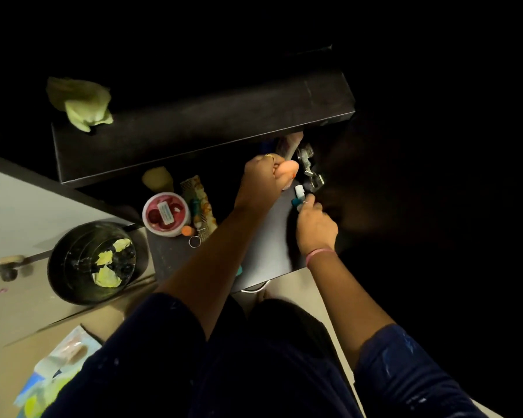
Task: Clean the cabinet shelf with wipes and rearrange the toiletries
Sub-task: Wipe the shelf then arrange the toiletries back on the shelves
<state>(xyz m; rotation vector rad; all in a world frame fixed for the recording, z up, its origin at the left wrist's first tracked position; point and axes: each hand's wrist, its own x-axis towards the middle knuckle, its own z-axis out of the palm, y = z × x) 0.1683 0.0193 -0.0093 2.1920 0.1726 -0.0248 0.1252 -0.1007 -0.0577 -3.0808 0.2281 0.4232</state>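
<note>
Left hand [261, 176] fingers curl round a soft peach squeeze tube [288, 173]; right hand [314, 224] fingers pinch a small teal-and-white bottle [299, 196] — both at the dark lower shelf's [266, 236] far right. Light, slick plastics; grip mid-body. The cabinet's interior beyond is lost in darkness — labels unreadable.

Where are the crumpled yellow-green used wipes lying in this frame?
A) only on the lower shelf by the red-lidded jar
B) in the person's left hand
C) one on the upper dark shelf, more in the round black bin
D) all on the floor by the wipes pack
C: one crumpled yellow-green wipe sits on the left end of the upper dark shelf, and several more pieces lie inside the round black bin on the floor.
</note>
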